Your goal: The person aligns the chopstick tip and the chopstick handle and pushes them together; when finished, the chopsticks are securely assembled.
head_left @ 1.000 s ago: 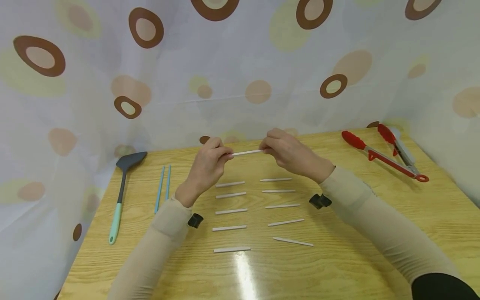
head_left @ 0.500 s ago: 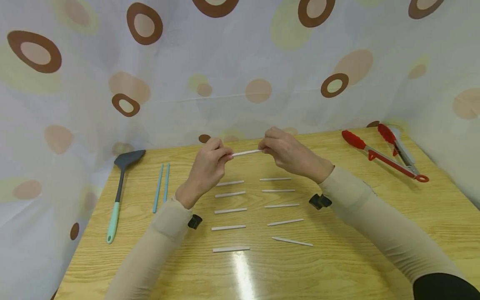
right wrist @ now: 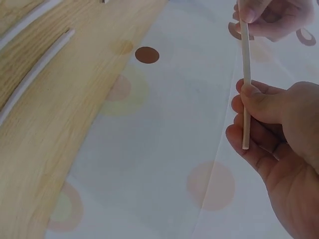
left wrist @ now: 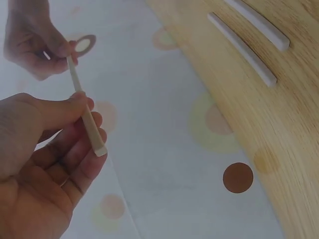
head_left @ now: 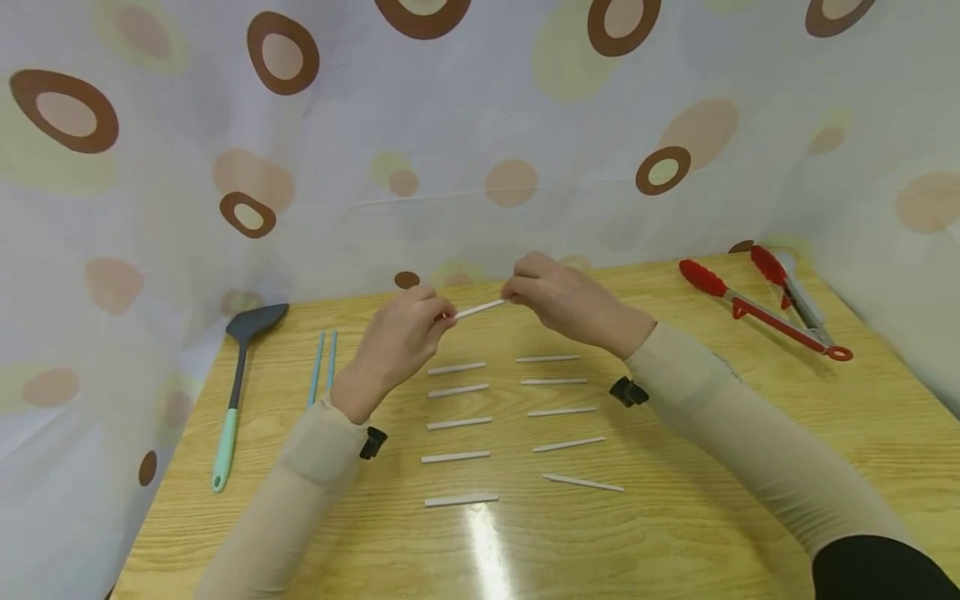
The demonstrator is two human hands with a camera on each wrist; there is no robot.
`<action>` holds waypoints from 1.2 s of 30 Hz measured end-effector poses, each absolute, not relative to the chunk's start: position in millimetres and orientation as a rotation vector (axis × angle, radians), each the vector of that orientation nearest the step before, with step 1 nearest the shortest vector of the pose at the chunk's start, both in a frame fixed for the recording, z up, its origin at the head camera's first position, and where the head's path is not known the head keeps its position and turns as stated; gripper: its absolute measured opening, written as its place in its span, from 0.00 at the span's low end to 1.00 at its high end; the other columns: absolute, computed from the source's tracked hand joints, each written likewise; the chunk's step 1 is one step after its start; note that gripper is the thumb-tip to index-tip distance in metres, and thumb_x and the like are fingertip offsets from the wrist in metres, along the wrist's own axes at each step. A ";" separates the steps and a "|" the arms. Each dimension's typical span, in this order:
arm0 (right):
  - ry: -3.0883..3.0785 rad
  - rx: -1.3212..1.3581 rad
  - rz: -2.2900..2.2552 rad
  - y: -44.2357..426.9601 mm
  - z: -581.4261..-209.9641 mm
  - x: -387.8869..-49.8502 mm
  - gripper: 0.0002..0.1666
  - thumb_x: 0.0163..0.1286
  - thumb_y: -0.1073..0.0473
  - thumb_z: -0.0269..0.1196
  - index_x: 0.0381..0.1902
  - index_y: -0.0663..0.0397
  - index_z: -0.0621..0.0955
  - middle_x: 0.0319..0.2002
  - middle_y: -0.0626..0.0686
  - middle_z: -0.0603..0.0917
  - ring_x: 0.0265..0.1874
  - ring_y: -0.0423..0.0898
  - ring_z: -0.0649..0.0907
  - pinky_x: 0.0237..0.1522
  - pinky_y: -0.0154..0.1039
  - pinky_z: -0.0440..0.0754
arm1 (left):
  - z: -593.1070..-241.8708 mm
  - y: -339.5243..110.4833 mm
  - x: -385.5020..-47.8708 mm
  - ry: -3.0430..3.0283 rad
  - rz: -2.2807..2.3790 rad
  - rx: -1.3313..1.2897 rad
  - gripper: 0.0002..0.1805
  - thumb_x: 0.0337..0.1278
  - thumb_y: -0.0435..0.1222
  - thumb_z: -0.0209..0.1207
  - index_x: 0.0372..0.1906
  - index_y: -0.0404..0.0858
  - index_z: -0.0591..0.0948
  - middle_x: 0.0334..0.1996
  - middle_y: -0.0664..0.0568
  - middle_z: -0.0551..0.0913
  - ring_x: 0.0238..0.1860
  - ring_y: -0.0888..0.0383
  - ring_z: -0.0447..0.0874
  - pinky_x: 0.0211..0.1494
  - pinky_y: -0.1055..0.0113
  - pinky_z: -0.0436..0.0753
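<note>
A thin white stick [head_left: 481, 309] is held up between both hands near the table's back edge. The left hand [head_left: 397, 337] pinches its left end; in the left wrist view the left hand [left wrist: 50, 149] has its thumb on the stick [left wrist: 89, 124], whose thick end rests at the fingers. The right hand [head_left: 573, 304] pinches the other end, and in the right wrist view the right hand [right wrist: 284, 134] grips the stick [right wrist: 246, 64] between thumb and fingers. On the table below, similar white sticks lie in two columns, the left [head_left: 459, 422] and the right [head_left: 562, 412].
A dark spatula with a mint handle [head_left: 227, 450] and two blue sticks [head_left: 332, 358] lie at the left of the wooden table [head_left: 637, 533]. Red-tipped tongs [head_left: 780, 321] lie at the back right, beside a grey-white utensil [head_left: 808, 298]. A patterned cloth [head_left: 450, 108] hangs behind.
Both hands have moved slightly left with the stick between them. The left hand has dipped a little, so the stick slants more, its left end lower.
</note>
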State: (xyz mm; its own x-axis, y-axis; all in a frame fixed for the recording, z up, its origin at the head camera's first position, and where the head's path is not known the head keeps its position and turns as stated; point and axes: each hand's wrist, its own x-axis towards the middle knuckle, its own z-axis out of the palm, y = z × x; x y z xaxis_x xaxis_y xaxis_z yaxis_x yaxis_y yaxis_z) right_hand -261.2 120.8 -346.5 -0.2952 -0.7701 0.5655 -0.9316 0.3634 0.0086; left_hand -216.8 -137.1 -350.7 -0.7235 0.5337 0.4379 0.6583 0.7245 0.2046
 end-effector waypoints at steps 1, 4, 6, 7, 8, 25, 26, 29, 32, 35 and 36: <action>-2.156 1.468 0.437 120.0 -346.0 -260.9 0.06 0.65 0.73 0.65 0.38 0.62 0.81 0.31 0.54 0.72 0.32 0.49 0.73 0.34 0.38 0.76 | -349.4 -137.3 -215.5 -2.606 -0.476 -0.919 0.04 0.63 0.33 0.65 0.37 0.36 0.86 0.31 0.51 0.79 0.30 0.57 0.77 0.32 0.68 0.78; -2.171 1.451 0.399 117.3 -346.5 -260.0 0.04 0.65 0.71 0.66 0.37 0.62 0.83 0.31 0.54 0.74 0.32 0.49 0.76 0.35 0.37 0.79 | -346.8 -137.4 -211.2 -2.666 -0.420 -0.910 0.04 0.63 0.33 0.65 0.37 0.36 0.86 0.32 0.51 0.80 0.29 0.57 0.78 0.32 0.68 0.78; -2.179 1.445 0.367 115.3 -347.3 -259.7 0.03 0.65 0.70 0.67 0.37 0.61 0.84 0.31 0.54 0.75 0.33 0.49 0.77 0.35 0.37 0.80 | -345.3 -137.1 -208.5 -2.712 -0.391 -0.910 0.04 0.63 0.34 0.65 0.37 0.37 0.86 0.31 0.52 0.79 0.30 0.58 0.79 0.33 0.68 0.78; -2.180 1.442 0.352 114.8 -347.2 -260.1 0.02 0.65 0.69 0.67 0.36 0.61 0.84 0.31 0.53 0.75 0.33 0.49 0.78 0.35 0.36 0.80 | -344.6 -136.6 -208.1 -2.734 -0.379 -0.911 0.04 0.64 0.34 0.65 0.37 0.37 0.86 0.31 0.52 0.79 0.30 0.58 0.79 0.33 0.68 0.78; -2.177 1.441 0.343 114.3 -347.1 -260.7 0.03 0.65 0.70 0.67 0.36 0.61 0.84 0.31 0.53 0.76 0.33 0.49 0.78 0.35 0.36 0.80 | -343.8 -136.3 -207.6 -2.760 -0.372 -0.909 0.04 0.64 0.34 0.64 0.37 0.37 0.86 0.31 0.52 0.79 0.30 0.58 0.79 0.33 0.68 0.79; -2.384 1.335 0.377 131.0 -358.3 -257.8 0.09 0.61 0.67 0.72 0.39 0.58 0.84 0.36 0.54 0.81 0.34 0.49 0.80 0.34 0.41 0.80 | -351.3 -186.3 -213.8 -3.125 -0.716 -0.462 0.08 0.58 0.24 0.60 0.24 0.30 0.82 0.22 0.45 0.80 0.17 0.57 0.80 0.22 0.65 0.81; -2.439 1.325 0.367 131.5 -359.7 -257.2 0.09 0.61 0.66 0.72 0.39 0.57 0.84 0.36 0.54 0.81 0.35 0.50 0.81 0.35 0.41 0.81 | -352.3 -189.9 -214.2 -3.152 -0.735 -0.416 0.09 0.58 0.24 0.60 0.23 0.30 0.81 0.22 0.45 0.80 0.17 0.57 0.80 0.22 0.66 0.81; -2.631 1.293 0.335 132.7 -363.7 -256.5 0.09 0.61 0.66 0.72 0.39 0.57 0.84 0.37 0.54 0.82 0.36 0.50 0.82 0.36 0.42 0.82 | -354.6 -199.5 -215.3 -3.228 -0.818 -0.260 0.09 0.57 0.22 0.59 0.23 0.28 0.81 0.21 0.43 0.81 0.17 0.55 0.82 0.24 0.64 0.83; -2.832 1.253 0.297 134.4 -368.7 -256.9 0.10 0.61 0.66 0.72 0.41 0.58 0.84 0.39 0.56 0.83 0.38 0.51 0.82 0.39 0.43 0.82 | -357.7 -206.3 -215.5 -3.281 -0.851 -0.181 0.10 0.56 0.21 0.57 0.21 0.27 0.82 0.17 0.44 0.80 0.17 0.52 0.83 0.27 0.61 0.85; -2.961 1.230 0.252 136.3 -376.3 -258.7 0.12 0.62 0.65 0.71 0.43 0.61 0.83 0.41 0.57 0.83 0.40 0.52 0.82 0.42 0.45 0.81 | -363.1 -211.7 -214.4 -3.318 -0.838 -0.165 0.14 0.55 0.20 0.56 0.16 0.27 0.82 0.11 0.45 0.79 0.17 0.49 0.84 0.29 0.59 0.86; -2.983 1.230 0.240 136.9 -379.3 -259.4 0.13 0.63 0.65 0.71 0.44 0.62 0.83 0.42 0.58 0.83 0.41 0.53 0.82 0.43 0.46 0.81 | -365.7 -213.7 -213.8 -3.328 -0.821 -0.165 0.15 0.54 0.20 0.55 0.14 0.28 0.81 0.10 0.45 0.78 0.17 0.50 0.84 0.29 0.59 0.86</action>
State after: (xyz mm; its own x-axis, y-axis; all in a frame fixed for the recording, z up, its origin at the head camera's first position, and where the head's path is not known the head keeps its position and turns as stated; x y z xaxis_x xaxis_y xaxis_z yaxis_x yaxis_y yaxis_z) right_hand -259.4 136.9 -379.3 -0.7072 -0.7063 -0.0305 -0.6924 0.7007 -0.1721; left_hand -213.8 -213.7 -365.7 -0.9536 0.1598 -0.2550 0.0228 0.8833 0.4683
